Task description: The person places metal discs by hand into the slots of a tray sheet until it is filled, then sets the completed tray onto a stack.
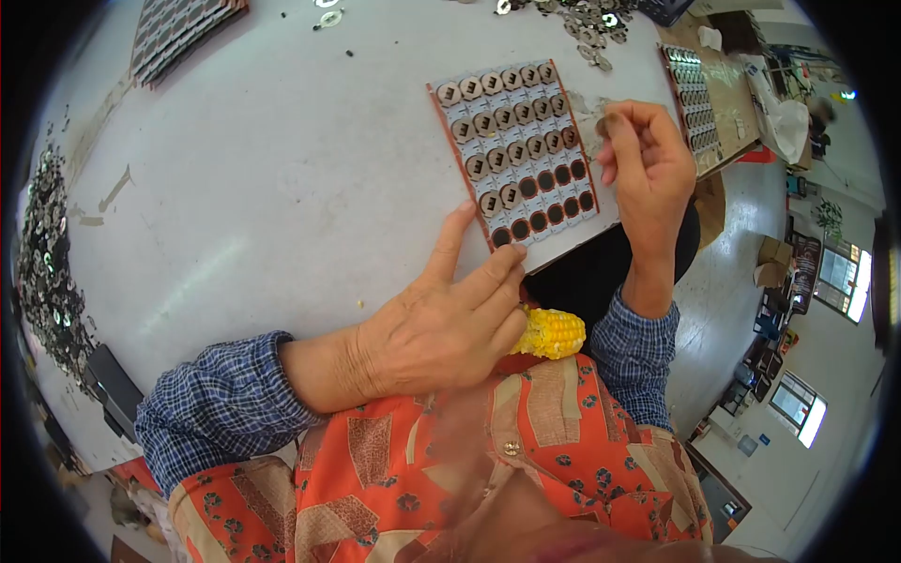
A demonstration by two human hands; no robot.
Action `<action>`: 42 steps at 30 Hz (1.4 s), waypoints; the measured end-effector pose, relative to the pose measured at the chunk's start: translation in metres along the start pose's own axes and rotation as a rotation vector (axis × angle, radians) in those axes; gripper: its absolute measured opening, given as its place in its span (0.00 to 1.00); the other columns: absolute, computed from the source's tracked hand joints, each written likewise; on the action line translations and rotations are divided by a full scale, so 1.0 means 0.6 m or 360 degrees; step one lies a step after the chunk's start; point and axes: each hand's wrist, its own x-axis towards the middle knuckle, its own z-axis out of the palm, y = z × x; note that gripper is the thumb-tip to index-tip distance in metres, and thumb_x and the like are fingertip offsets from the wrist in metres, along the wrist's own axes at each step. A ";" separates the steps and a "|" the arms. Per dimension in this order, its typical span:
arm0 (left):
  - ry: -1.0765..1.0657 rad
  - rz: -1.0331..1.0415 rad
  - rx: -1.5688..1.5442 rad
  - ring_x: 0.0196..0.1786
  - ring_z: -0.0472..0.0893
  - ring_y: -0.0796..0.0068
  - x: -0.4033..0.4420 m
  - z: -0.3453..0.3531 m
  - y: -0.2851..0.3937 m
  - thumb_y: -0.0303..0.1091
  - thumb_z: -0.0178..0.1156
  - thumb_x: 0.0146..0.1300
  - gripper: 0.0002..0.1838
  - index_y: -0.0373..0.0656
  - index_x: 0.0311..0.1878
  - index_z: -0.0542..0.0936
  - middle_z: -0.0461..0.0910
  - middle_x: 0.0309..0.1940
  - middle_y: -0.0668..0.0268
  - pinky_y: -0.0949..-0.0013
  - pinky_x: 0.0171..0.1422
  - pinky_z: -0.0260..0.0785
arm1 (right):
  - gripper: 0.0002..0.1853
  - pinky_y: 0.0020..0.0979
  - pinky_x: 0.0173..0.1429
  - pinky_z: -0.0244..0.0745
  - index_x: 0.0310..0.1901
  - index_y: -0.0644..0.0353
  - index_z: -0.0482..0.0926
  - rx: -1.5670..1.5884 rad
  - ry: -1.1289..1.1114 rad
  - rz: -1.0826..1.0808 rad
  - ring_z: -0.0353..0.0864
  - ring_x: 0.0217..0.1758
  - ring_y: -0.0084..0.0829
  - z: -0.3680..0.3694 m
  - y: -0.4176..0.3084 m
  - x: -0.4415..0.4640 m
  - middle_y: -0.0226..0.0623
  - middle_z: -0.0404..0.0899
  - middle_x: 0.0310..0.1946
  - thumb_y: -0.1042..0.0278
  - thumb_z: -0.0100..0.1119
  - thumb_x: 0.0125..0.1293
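A sheet of round cells lies tilted on the table. Grey metal discs with dark marks fill its upper rows and the start of the fourth; the remaining circles are black. My left hand rests at its lower left corner, index finger at the left edge and another fingertip at the bottom edge. The lower fingers of that hand curl round a partly eaten corn cob, whose near end they hide. Just right of the sheet, my right hand pinches a small round metal disc between thumb and fingers.
Loose metal pieces are scattered at the table's back, with a long heap along the left. A stack of similar sheets stands at the back left. Another filled sheet lies on a brown surface at right.
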 end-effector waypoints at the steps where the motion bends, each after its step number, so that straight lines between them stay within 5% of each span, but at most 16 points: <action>1: 0.0020 -0.0001 0.0009 0.69 0.85 0.51 -0.001 0.004 0.001 0.28 0.67 0.62 0.08 0.38 0.33 0.77 0.88 0.51 0.48 0.13 0.79 0.63 | 0.08 0.22 0.34 0.76 0.55 0.66 0.88 0.0296 -0.0070 0.0200 0.83 0.33 0.17 0.005 -0.022 -0.016 0.30 0.87 0.38 0.80 0.66 0.79; 9: 0.0046 0.0008 0.0043 0.69 0.85 0.51 -0.002 0.007 0.000 0.28 0.68 0.60 0.08 0.39 0.32 0.77 0.88 0.51 0.49 0.14 0.78 0.66 | 0.08 0.18 0.38 0.78 0.53 0.64 0.90 0.0201 -0.0422 0.0105 0.87 0.37 0.14 0.024 -0.029 -0.068 0.28 0.91 0.38 0.83 0.68 0.76; 18: 0.0048 -0.0003 0.0048 0.69 0.85 0.51 -0.002 0.008 0.002 0.29 0.67 0.58 0.07 0.38 0.33 0.78 0.88 0.51 0.49 0.14 0.78 0.66 | 0.06 0.18 0.39 0.80 0.50 0.64 0.89 0.0130 -0.0361 0.0045 0.89 0.38 0.15 0.035 -0.024 -0.084 0.29 0.89 0.40 0.83 0.70 0.75; 33: -0.0037 -0.0024 0.0050 0.70 0.85 0.51 0.005 0.000 0.011 0.29 0.67 0.60 0.08 0.39 0.33 0.77 0.88 0.51 0.48 0.13 0.79 0.64 | 0.07 0.24 0.33 0.75 0.46 0.65 0.88 -0.0181 -0.0505 -0.0367 0.83 0.30 0.20 0.026 -0.034 -0.069 0.33 0.84 0.37 0.85 0.71 0.68; 39: -0.0027 0.0012 0.0002 0.70 0.85 0.50 0.003 0.002 0.003 0.29 0.67 0.62 0.09 0.39 0.33 0.75 0.88 0.53 0.46 0.15 0.80 0.63 | 0.08 0.28 0.35 0.78 0.48 0.63 0.89 -0.0569 0.0134 -0.0475 0.87 0.32 0.26 0.000 0.018 0.047 0.36 0.86 0.38 0.80 0.72 0.69; 42: -0.0002 0.0049 -0.0029 0.70 0.85 0.50 0.002 0.001 -0.004 0.29 0.67 0.61 0.10 0.39 0.31 0.75 0.88 0.54 0.45 0.16 0.81 0.64 | 0.08 0.31 0.39 0.80 0.49 0.62 0.89 -0.0927 0.0158 -0.0579 0.89 0.36 0.28 -0.005 0.052 0.103 0.37 0.88 0.39 0.77 0.72 0.71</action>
